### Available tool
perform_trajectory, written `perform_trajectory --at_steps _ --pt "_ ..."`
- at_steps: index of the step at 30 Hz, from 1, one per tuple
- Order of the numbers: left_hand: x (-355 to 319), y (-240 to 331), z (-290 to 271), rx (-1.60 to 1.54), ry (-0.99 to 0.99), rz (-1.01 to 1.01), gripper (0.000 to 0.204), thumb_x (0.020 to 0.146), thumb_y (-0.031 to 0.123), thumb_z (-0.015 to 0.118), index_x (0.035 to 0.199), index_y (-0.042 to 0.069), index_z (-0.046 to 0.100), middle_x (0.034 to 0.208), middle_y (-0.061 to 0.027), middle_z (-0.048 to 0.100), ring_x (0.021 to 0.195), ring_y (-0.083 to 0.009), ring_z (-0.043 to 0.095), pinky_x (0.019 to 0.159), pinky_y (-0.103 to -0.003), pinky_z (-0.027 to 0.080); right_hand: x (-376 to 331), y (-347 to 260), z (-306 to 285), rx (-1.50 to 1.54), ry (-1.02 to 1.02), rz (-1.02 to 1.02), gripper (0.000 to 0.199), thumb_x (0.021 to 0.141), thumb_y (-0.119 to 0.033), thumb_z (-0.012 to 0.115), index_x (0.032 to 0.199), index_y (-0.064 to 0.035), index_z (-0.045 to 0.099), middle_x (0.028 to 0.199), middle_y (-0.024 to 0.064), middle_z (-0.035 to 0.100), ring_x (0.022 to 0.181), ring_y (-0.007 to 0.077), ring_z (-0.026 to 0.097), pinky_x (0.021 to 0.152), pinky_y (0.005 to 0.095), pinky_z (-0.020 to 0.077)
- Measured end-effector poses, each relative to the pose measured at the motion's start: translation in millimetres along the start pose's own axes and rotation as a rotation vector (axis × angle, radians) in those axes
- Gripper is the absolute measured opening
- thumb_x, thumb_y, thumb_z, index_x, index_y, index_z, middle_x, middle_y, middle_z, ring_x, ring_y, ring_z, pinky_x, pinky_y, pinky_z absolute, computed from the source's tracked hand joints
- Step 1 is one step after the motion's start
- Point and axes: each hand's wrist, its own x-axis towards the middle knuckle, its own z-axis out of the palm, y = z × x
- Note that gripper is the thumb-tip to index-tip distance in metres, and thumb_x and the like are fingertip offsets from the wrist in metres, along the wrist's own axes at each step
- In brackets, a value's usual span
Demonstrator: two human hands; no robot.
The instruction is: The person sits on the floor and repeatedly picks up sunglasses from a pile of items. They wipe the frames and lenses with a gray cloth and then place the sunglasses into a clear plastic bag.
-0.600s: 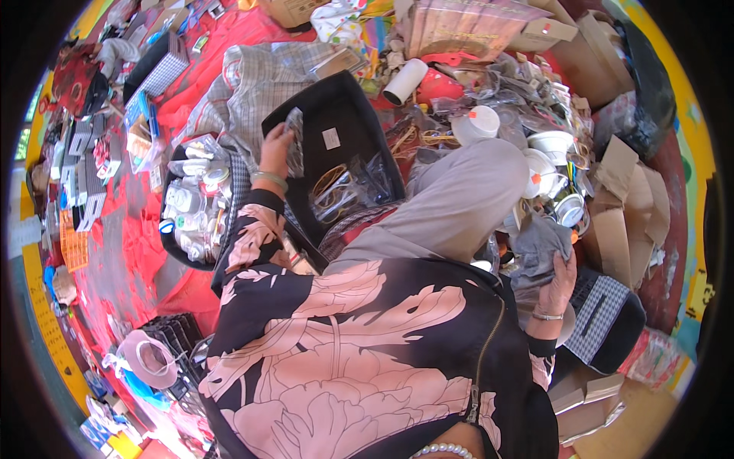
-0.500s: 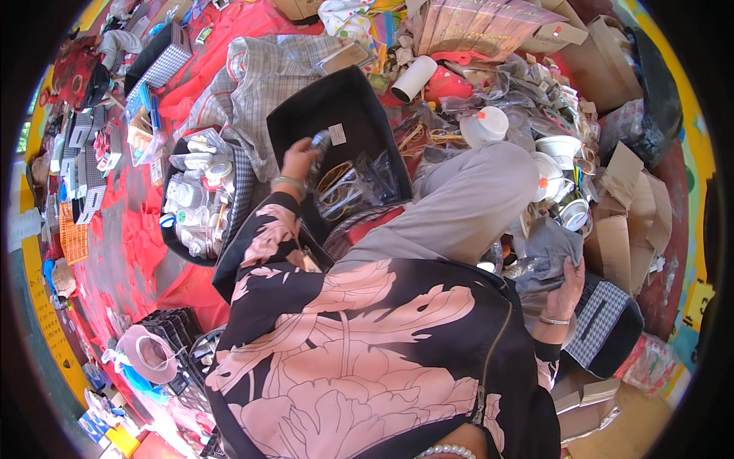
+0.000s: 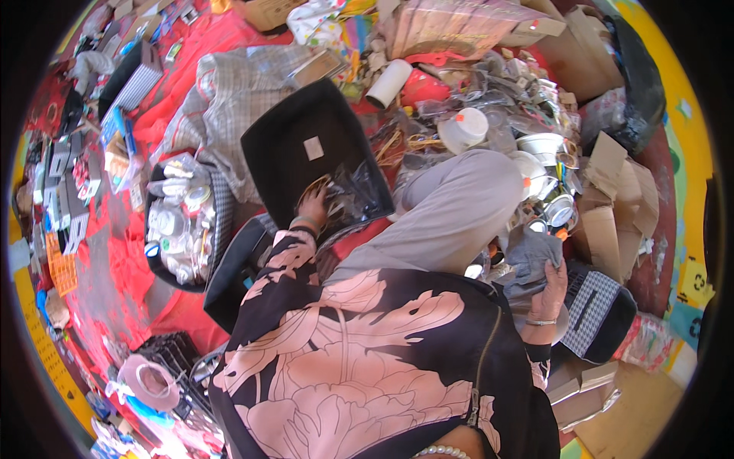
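My left hand [image 3: 312,206] is down in the near left corner of a large black box [image 3: 279,141] with a white label inside. Its fingers are curled and partly hidden, and what they hold is unclear. Beside them lie wire-like yellowish loops and dark items in clear plastic bags [image 3: 355,191]. On the far right, my right hand [image 3: 549,294] is closed on a grey cloth [image 3: 533,254], next to my bent knee.
A checked basket [image 3: 218,222] of clear containers stands left of the black box. White bowls [image 3: 541,147], cups and plastic wrap are heaped beyond my knee. Cardboard boxes [image 3: 612,206] and a houndstooth box [image 3: 587,306] lie at right. A pink hat [image 3: 149,381] is at lower left.
My left hand has come down from over the middle of the black box into its near corner, and the dark object it held no longer shows. My right hand keeps the cloth.
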Motion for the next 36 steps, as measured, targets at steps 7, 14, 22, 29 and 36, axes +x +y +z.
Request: perform_trajectory --at_steps 7,14,22,29,36 --pt "-17 47 -67 -0.03 -0.145 -0.023 0.05 0.072 0.007 0.06 0.12 0.017 0.052 0.103 -0.0176 0.055 0.097 -0.0358 0.054 0.083 -0.041 0.046 2 -5 -3 0.063 0.018 -0.009 0.044 0.084 0.001 0.052 0.127 0.0019 0.044 0.116 0.0075 0.055 0.102 0.0161 0.052 0.092 0.0271 0.0396" --pt "-44 45 -38 0.099 -0.331 0.213 0.053 0.071 0.001 0.053 0.123 0.012 0.051 0.11 -0.021 0.056 0.099 -0.0357 0.056 0.085 -0.04 0.046 -3 18 -22 0.119 0.074 0.069 0.04 0.083 -0.001 0.055 0.122 0.0016 0.047 0.112 0.0066 0.057 0.101 0.0157 0.053 0.091 0.0274 0.0401" --pt "68 131 -122 -0.155 0.119 0.24 0.03 0.088 0.023 0.05 0.071 0.0 0.054 0.074 -0.02 0.054 0.074 -0.0387 0.054 0.065 -0.045 0.044 12 13 -47 0.147 0.092 0.066 0.04 0.082 0.0 0.054 0.122 0.0006 0.047 0.11 0.0069 0.057 0.099 0.0172 0.056 0.088 0.0289 0.0429" --pt "199 175 -67 -0.323 0.206 0.136 0.018 0.085 0.019 0.052 0.087 0.003 0.061 0.088 -0.0177 0.061 0.089 -0.0352 0.057 0.079 -0.042 0.046 41 28 -52 0.151 0.11 0.148 0.041 0.082 -0.002 0.053 0.122 0.0018 0.046 0.112 0.0098 0.056 0.099 0.0205 0.056 0.09 0.0315 0.0428" --pt "290 152 66 -0.138 -0.271 -0.475 0.045 0.08 0.023 0.059 0.119 0.005 0.049 0.117 -0.0205 0.054 0.109 -0.0352 0.053 0.092 -0.042 0.043 56 35 -47 0.086 0.105 0.247 0.041 0.084 -0.001 0.049 0.125 0.0014 0.043 0.117 0.0133 0.054 0.104 0.0243 0.055 0.092 0.0358 0.0443"
